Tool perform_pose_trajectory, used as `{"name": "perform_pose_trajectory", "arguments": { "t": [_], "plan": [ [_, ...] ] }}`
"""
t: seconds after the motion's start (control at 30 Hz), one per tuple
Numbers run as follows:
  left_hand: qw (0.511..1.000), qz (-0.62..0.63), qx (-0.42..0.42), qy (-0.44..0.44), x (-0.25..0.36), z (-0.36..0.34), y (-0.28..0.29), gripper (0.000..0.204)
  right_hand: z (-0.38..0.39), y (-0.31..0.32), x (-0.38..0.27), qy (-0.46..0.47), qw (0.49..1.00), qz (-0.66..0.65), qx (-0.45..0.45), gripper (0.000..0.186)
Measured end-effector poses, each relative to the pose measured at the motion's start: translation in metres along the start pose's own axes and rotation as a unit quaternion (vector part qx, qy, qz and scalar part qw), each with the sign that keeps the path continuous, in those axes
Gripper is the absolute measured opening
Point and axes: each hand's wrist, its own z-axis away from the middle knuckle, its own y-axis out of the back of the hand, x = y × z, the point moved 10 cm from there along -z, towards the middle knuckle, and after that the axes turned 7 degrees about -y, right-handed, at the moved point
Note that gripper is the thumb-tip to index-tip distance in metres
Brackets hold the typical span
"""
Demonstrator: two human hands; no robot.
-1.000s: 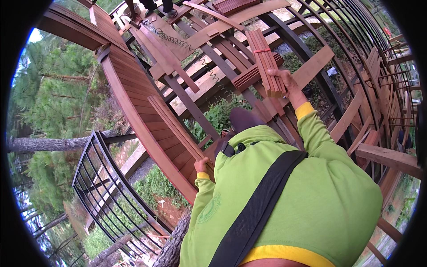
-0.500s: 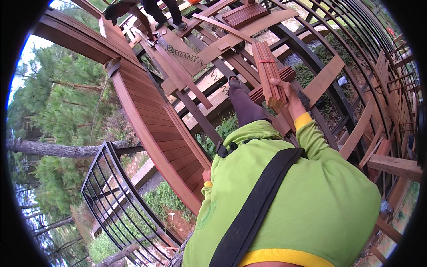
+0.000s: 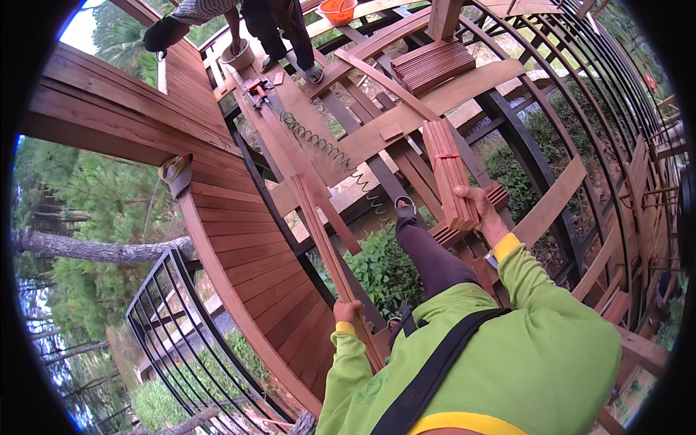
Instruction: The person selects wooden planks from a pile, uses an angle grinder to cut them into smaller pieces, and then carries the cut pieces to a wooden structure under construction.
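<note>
My right hand [image 3: 475, 207] is closed round the lower end of a bundle of short reddish-brown wooden slats [image 3: 444, 163], with a red band across its middle. On the left, my left hand [image 3: 348, 312] grips a few long thin wooden strips [image 3: 323, 254], which run up and away beside the plank wall [image 3: 243, 246]. Their lower end passes beside my green sleeve. Just beyond the strips lies a long board [image 3: 293, 145] on the frame. Another stack of slats [image 3: 496, 194] shows partly behind my right hand.
Open gaps lie between the dark metal beams [image 3: 533, 145] below me. A coiled hose [image 3: 315, 145] runs from an orange-and-black tool [image 3: 257, 90]. A co-worker's hand reaches into a bucket [image 3: 238, 56]. A slat stack [image 3: 433, 65] and an orange basin [image 3: 338, 10] are farther off.
My left hand and its long strips have come into fuller view, away from the wall. The slat bundle stays in my right hand. The co-worker's hand has gone from the tool to a bucket.
</note>
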Motion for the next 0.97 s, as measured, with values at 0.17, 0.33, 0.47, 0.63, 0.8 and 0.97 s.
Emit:
{"name": "perform_pose_trajectory", "arguments": {
  "t": [0.17,0.33,0.47,0.63,0.8,0.97],
  "plan": [
    [0.98,0.164,-0.109,-0.03,0.12,-0.099,-0.089,0.019,-0.053,0.046,-0.032,-0.023,0.999,0.014,0.03,0.06],
    [0.984,0.125,-0.13,-0.005,0.175,-0.114,-0.106,0.019,-0.063,0.059,0.0,-0.053,0.996,-0.056,0.047,0.062],
    [0.98,0.141,-0.14,0.002,0.178,-0.129,-0.123,0.032,-0.074,0.093,0.005,-0.013,0.997,-0.026,0.071,0.061],
    [0.991,0.08,-0.095,0.044,0.183,-0.143,-0.117,0.028,-0.128,0.114,0.022,-0.089,0.988,-0.098,0.076,0.053],
    [0.995,0.022,-0.08,0.062,0.209,-0.152,-0.126,0.036,-0.148,0.122,-0.038,-0.114,0.98,-0.132,0.099,0.046],
    [0.993,0.012,-0.105,0.058,0.238,-0.178,-0.128,0.036,-0.175,0.11,-0.125,-0.068,0.986,-0.111,0.101,0.047]
  ]
}}
